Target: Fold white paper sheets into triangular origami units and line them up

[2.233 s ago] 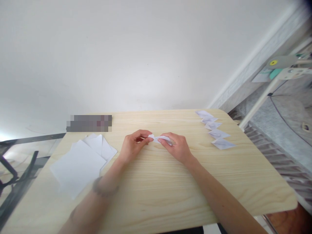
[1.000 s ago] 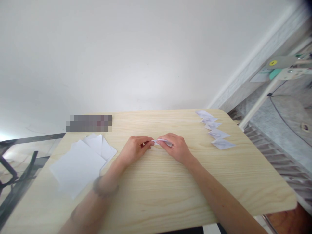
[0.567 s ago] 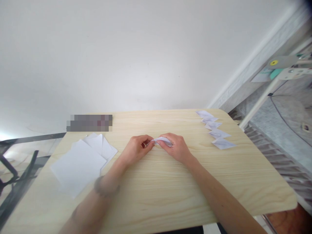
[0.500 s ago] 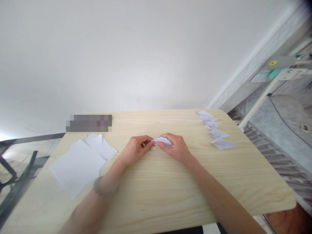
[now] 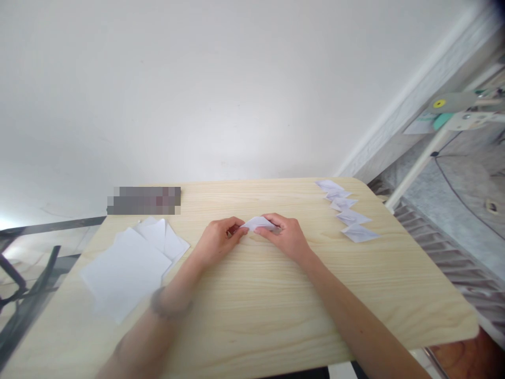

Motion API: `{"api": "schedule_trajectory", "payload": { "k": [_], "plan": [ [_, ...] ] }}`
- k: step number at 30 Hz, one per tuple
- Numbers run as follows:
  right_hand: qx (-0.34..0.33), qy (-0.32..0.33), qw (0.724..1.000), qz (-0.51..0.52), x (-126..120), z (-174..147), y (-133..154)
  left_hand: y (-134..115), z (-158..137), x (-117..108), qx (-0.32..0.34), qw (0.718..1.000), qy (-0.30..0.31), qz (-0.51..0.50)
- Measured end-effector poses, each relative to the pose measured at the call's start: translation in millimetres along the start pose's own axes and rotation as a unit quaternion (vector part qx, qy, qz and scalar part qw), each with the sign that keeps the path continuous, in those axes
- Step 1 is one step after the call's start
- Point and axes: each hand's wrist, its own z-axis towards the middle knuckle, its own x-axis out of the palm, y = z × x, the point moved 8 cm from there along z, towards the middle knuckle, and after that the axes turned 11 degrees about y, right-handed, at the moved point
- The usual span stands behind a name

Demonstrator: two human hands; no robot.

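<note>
Between my two hands is a small piece of folded white paper, held just over the middle of the table. My left hand pinches its left tip between thumb and fingers. On the other side, my right hand grips the right part, thumb in front and fingers behind. Several folded paper pieces with pointed ends lie in an overlapping column at the right. Loose white paper sheets are spread in a pile beside my left forearm.
The wooden table stands against a white wall. A blurred-out dark rectangular object lies at the back left corner. Beyond the right edge are a white metal frame and a cable; dark metal bars stand at the left.
The folded paper has tilted in my hands, so its upper edge now shows raised and more of its face is visible. Both hands stay in nearly the same place.
</note>
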Motion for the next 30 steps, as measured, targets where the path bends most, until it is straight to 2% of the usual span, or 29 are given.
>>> {"api": "schedule_trajectory", "payload": {
  "k": [2, 6, 8, 15, 21, 26, 30],
  "plan": [
    [0.015, 0.001, 0.999, 0.048, -2, 0, -6, 4, 1, -2, -0.007, 1.000, -0.006, -0.006],
    [0.047, 0.052, 0.984, 0.165, 2, 1, -14, 10, 1, -6, -0.013, 1.000, -0.025, -0.013],
    [0.050, 0.064, 0.979, 0.189, 3, 1, -16, 12, 1, -6, -0.016, 0.999, -0.026, -0.019],
    [0.069, 0.068, 0.987, 0.132, 5, 0, -19, 12, 2, -1, -0.034, 0.998, 0.001, -0.044],
    [0.059, 0.043, 0.990, 0.124, 2, 0, -14, 9, 2, -3, -0.039, 0.997, 0.001, -0.068],
    [0.059, 0.069, 0.986, 0.139, 8, 0, -12, 4, 0, 5, -0.020, 0.995, 0.064, -0.076],
    [0.032, 0.101, 0.990, 0.097, 13, -1, -5, 4, 0, 10, -0.016, 0.995, 0.083, -0.062]
  ]
}}
